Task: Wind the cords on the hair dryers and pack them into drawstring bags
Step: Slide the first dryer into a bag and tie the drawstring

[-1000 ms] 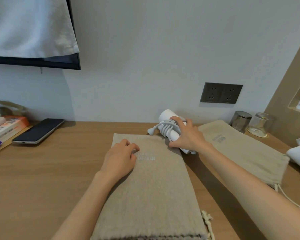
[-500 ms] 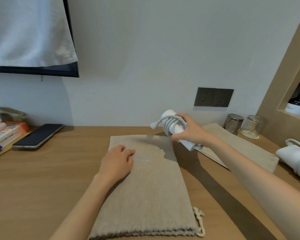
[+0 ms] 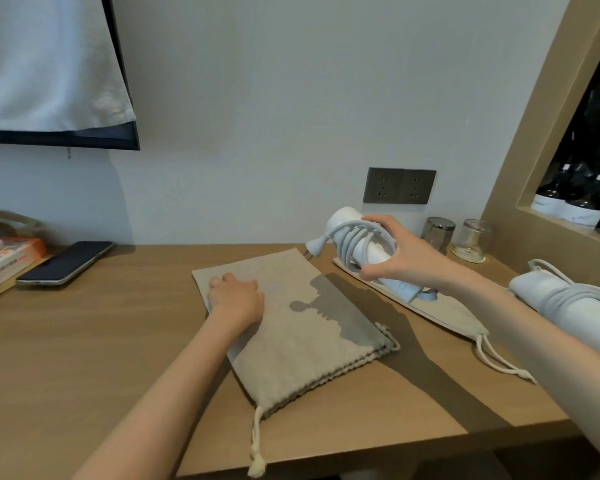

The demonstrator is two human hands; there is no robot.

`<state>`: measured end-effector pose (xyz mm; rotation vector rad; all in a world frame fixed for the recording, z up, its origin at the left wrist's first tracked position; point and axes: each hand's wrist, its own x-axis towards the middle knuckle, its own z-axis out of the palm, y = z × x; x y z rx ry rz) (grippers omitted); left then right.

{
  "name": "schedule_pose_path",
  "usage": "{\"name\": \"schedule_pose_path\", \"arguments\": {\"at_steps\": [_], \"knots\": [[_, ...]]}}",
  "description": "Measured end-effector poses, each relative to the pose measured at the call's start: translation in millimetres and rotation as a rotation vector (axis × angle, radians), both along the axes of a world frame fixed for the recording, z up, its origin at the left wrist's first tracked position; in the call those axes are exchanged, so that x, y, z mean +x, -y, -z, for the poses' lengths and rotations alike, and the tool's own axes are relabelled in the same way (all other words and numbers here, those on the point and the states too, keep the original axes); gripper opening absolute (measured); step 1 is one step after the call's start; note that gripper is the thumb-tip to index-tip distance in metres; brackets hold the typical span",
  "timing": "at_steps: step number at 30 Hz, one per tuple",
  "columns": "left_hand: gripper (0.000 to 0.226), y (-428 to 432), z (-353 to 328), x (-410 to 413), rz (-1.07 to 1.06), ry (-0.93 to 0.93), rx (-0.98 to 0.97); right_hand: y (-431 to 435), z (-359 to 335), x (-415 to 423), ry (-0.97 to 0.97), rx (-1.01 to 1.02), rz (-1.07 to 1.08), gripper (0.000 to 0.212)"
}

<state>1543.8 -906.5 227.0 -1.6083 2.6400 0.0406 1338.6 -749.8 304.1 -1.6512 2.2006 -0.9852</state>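
A smartphone lies at the left of the wooden table; the left hand rests on the far end of a flat beige drawstring bag, fingers curled under, and I cannot tell whether they pinch the cloth; the right hand grasps a white hair dryer clear of the table, above the near edge of a second drawstring bag; its pale cord is wound in loops around the barrel, with the plug jutting left; a second hair dryer, its cord also wound, lies at the right.
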Motion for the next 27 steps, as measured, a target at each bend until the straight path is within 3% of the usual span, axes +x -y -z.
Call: {"name": "schedule_pose_path", "arguments": {"at_steps": [6,11,15,19,23,27], "knots": [[0.058,-55,-16,-1,0.454,-0.279,0.255,-27,5,0,-0.023,0.012,0.021,0.081],[0.068,-87,-17,6,0.642,-0.026,0.345,-44,9,4,-0.060,-0.031,0.050,0.082],[0.052,-83,-4,7,0.639,-0.196,0.344,-59,13,7,-0.110,-0.056,0.083,0.085],[0.044,-74,6,-6,0.543,-0.320,0.220,-71,13,9,-0.141,-0.051,0.107,0.086],[0.026,-66,11,-20,0.420,-0.686,0.200,-85,13,12,-0.187,-0.031,0.107,0.087],[0.020,-66,1,-24,0.307,-0.915,0.190,-99,17,17,-0.256,0.015,0.099,0.089]]}}
